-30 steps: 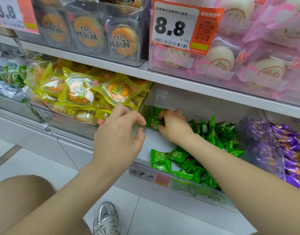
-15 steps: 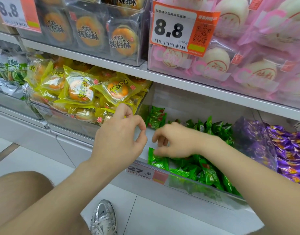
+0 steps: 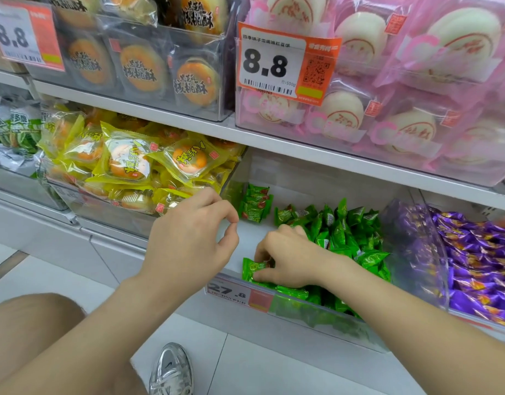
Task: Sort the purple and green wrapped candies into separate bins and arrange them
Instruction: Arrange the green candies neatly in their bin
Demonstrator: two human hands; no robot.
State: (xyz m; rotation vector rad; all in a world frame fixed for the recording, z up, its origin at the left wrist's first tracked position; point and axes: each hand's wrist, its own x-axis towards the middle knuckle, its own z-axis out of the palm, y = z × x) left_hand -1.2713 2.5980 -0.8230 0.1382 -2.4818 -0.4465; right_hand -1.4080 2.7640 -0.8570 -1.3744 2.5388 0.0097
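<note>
Right hand (image 3: 291, 259) low at front-left of clear bin (image 3: 325, 315), fingers curled, pinching green candy (image 3: 252, 267) that sticks out left of fingertips. Green candy pile (image 3: 345, 238) behind and right of it, touching hand. Small stack (image 3: 255, 206) in back-left corner, apart from hand. Left hand (image 3: 194, 238) hovers just left of bin, fingers curled, thumb tip meeting index tip, nothing visible in it. Purple candies (image 3: 479, 266) in next bin right.

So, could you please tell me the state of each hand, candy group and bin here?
left hand: fingers curled, thumb and forefinger nearly meeting, grip unclear
right hand: pinches a green candy at the front
back-left stack: neatly stacked
green pile: loose heap
green bin: part filled, floor bare at left
purple candies: heaped, apart from the green
</note>
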